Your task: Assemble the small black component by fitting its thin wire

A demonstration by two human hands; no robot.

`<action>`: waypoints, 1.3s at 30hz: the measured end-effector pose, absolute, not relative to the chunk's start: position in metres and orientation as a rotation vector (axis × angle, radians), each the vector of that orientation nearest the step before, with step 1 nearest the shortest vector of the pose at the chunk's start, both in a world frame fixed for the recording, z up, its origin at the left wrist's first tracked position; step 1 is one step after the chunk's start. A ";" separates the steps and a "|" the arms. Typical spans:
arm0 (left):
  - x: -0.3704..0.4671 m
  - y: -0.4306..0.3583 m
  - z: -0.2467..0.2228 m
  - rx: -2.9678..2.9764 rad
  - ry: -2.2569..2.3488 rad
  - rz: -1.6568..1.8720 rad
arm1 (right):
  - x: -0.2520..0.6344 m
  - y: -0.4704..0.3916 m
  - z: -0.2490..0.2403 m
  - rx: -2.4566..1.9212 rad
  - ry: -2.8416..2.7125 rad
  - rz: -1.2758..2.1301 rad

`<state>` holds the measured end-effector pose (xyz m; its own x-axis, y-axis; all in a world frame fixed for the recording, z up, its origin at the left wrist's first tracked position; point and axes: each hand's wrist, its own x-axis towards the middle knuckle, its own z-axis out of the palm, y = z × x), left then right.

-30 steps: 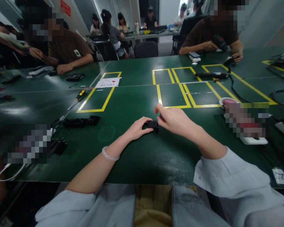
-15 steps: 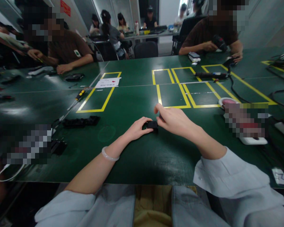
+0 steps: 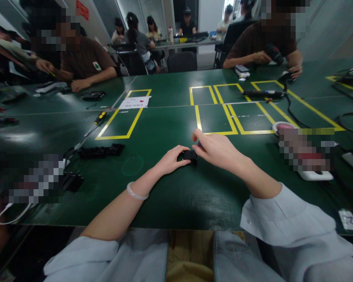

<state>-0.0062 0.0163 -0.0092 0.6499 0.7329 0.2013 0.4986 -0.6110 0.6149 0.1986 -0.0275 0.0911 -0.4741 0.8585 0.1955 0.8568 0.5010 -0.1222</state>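
My left hand (image 3: 171, 161) grips a small black block-shaped part (image 3: 190, 156) on the green tabletop, thumb in front and fingers behind. My right hand (image 3: 219, 149) is at the right end of this part, with its fingers curled in. Whatever those fingers hold, if anything, is hidden behind the hand. Left of my left hand lies a long black part (image 3: 101, 151), apart from it. More black pieces (image 3: 72, 180) lie nearer the table's left front.
A screwdriver with a yellow-and-black handle (image 3: 100, 118) and a paper sheet (image 3: 134, 102) lie beyond at left. Yellow tape (image 3: 220, 132) outlines boxes. A black bar-shaped tool (image 3: 263, 94) with a cable and a blurred white-edged object (image 3: 314, 175) lie right. Co-workers sit opposite.
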 end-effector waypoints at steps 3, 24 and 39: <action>-0.006 0.016 -0.009 2.349 0.968 0.589 | 0.199 -0.027 0.091 -1.499 -2.528 -0.016; -0.006 0.016 -0.008 2.358 0.973 0.581 | 0.198 -0.028 0.092 -1.478 -2.499 -0.005; -0.007 0.017 -0.010 2.370 0.976 0.588 | 0.198 -0.028 0.092 -1.501 -2.510 -0.010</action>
<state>-0.0065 0.0169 -0.0101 0.6486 0.7356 0.1953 0.5164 -0.6138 0.5971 0.1983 -0.0278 0.0917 -0.4558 0.8699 0.1885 0.8714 0.4793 -0.1050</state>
